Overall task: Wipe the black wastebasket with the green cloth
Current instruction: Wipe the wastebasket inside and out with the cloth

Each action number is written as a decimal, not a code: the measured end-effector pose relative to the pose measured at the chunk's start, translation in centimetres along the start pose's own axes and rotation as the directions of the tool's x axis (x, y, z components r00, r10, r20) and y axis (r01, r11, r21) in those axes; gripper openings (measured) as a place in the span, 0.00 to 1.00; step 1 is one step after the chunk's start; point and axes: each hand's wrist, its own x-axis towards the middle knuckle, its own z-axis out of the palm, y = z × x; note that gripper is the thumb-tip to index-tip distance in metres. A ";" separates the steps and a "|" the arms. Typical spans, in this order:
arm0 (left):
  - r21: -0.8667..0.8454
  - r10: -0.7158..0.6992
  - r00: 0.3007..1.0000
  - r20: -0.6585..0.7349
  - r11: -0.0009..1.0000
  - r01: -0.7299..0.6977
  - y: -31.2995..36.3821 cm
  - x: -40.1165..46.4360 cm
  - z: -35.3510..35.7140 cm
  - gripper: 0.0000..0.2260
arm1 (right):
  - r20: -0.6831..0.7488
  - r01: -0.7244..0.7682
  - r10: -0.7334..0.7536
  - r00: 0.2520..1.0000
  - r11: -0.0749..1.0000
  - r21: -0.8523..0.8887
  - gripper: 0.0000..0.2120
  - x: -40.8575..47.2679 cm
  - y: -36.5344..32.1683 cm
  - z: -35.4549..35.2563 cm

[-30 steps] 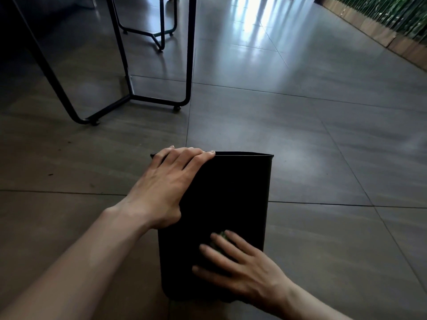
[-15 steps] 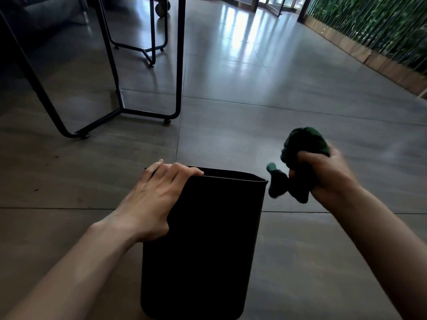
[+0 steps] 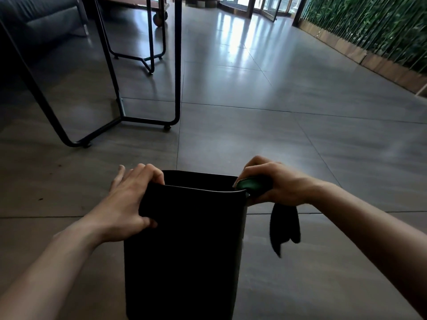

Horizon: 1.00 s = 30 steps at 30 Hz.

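Observation:
The black wastebasket [image 3: 184, 250] stands upright on the tiled floor in front of me, its open top facing up. My left hand [image 3: 129, 199] grips the rim at its left corner, fingers curled over the edge and thumb on the outer wall. My right hand [image 3: 275, 185] is closed on the green cloth [image 3: 249, 184] and presses it against the rim's right corner. A dark tail of the cloth hangs down beside the right wall of the basket.
Black metal table legs [image 3: 176, 65] stand on the floor beyond the basket to the left, with a dark sofa [image 3: 39, 17] behind them. A planter wall with green plants [image 3: 374, 31] runs along the right. Bare grey tiles [image 3: 300, 146] stretch ahead.
My right hand lifted the cloth off the basket's near wall, raised it in the air, then brought it down onto the rim's right corner. The left hand shifted its grip on the rim.

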 end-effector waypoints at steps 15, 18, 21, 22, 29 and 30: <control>-0.198 0.070 0.949 -0.307 0.971 -0.136 2.5 0.2 -0.5 0.27 | -0.046 0.083 -0.103 0.994 0.941 -0.328 0.12 -1.1 -7.9 -1.1; -0.227 0.200 0.946 -0.256 0.939 -0.260 6.0 0.3 0.2 0.29 | -0.115 0.040 -0.086 0.990 0.933 -0.356 0.12 0.4 -9.1 -0.8; -0.125 0.204 0.957 -0.206 0.965 -0.232 6.7 0.2 1.2 0.37 | -0.227 0.015 -0.096 0.969 0.943 -0.333 0.14 1.5 -9.7 0.1; -0.110 0.168 0.964 -0.205 0.975 -0.193 6.2 0.2 1.2 0.38 | -0.275 0.008 -0.096 0.957 0.953 -0.303 0.14 1.6 -9.8 0.4; -0.088 0.149 0.957 -0.247 0.980 -0.176 4.3 0.6 0.7 0.31 | -0.529 0.239 -0.067 0.846 0.935 0.263 0.09 -0.4 -10.8 -1.1; -0.093 0.137 0.957 -0.256 0.982 -0.166 4.1 0.7 0.6 0.30 | -0.555 0.314 -0.048 0.830 0.863 0.396 0.08 -0.8 -11.4 -1.9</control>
